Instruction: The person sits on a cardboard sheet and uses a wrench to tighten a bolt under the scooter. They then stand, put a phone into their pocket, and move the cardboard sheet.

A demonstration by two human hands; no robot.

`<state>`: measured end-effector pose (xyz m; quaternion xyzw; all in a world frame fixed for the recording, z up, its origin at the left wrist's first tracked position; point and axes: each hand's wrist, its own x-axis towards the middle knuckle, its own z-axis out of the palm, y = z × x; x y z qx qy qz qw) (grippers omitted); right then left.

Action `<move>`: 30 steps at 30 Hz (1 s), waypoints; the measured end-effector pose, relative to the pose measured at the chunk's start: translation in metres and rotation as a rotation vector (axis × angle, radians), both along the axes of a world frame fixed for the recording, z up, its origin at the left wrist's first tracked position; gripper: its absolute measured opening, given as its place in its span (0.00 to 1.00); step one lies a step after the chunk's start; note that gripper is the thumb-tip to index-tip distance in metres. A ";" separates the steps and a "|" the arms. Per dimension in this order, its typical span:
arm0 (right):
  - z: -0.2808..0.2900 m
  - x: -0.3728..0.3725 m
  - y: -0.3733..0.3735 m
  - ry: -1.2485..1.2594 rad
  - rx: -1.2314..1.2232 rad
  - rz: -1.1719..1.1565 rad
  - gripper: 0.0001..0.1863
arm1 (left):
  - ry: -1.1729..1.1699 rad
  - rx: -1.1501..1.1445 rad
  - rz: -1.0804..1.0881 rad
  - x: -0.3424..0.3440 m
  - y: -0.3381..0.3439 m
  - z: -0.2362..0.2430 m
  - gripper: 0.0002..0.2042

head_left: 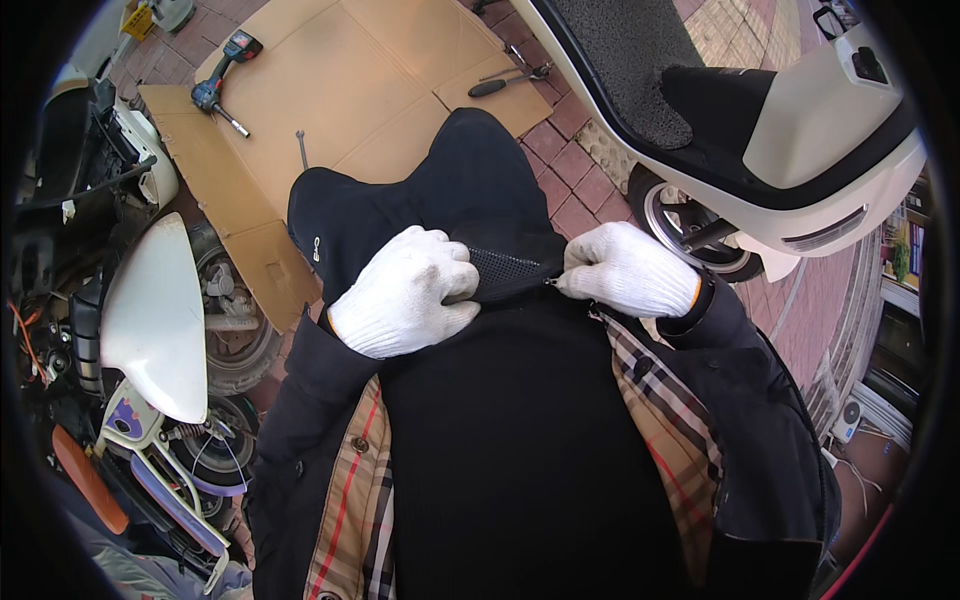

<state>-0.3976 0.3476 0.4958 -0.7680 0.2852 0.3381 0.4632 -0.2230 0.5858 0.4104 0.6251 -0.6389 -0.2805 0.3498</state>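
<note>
My left hand [405, 290], in a white knit glove with a yellow cuff edge, has curled fingers gripping the left side of a black mesh-panelled fabric piece [505, 268] at my waist. My right hand [625, 270], gloved the same way, pinches that piece at its right edge, by what looks like a small metal fastener or zipper pull. Beneath and beyond them lie my knees in dark fabric [470, 160]. My open dark jacket with plaid lining [675, 400] hangs at both sides of my black top.
Cardboard [350, 70] on red paving holds a drill [215, 85], a wrench [300, 145] and a screwdriver [490, 88] with other tools. A white scooter [820, 150] stands close at right. Scooter parts, wheels and a white panel [150, 310] crowd the left. An outdoor unit with cables [848, 420] sits at right.
</note>
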 end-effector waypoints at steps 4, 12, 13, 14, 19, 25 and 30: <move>-0.007 -0.010 0.002 -0.009 0.035 -0.058 0.17 | 0.063 0.011 -0.024 0.002 0.001 -0.003 0.09; -0.006 0.003 0.002 -0.178 -0.068 -0.112 0.16 | 0.096 0.115 0.041 0.012 -0.011 -0.007 0.13; -0.006 0.009 0.001 -0.212 -0.067 -0.143 0.16 | 0.066 0.164 0.069 0.013 -0.014 -0.006 0.13; -0.007 0.017 0.000 -0.201 -0.105 -0.120 0.16 | 0.042 0.211 0.080 0.010 -0.022 -0.006 0.14; 0.006 0.035 -0.002 -0.208 -0.094 -0.067 0.15 | -0.078 -0.055 0.061 -0.002 -0.049 -0.002 0.13; 0.017 0.012 -0.004 -0.125 0.101 -0.171 0.13 | 0.087 -0.159 0.024 0.010 -0.042 0.004 0.10; 0.002 -0.016 -0.024 0.069 0.086 -0.293 0.13 | 0.131 -0.084 0.058 0.018 -0.036 -0.002 0.11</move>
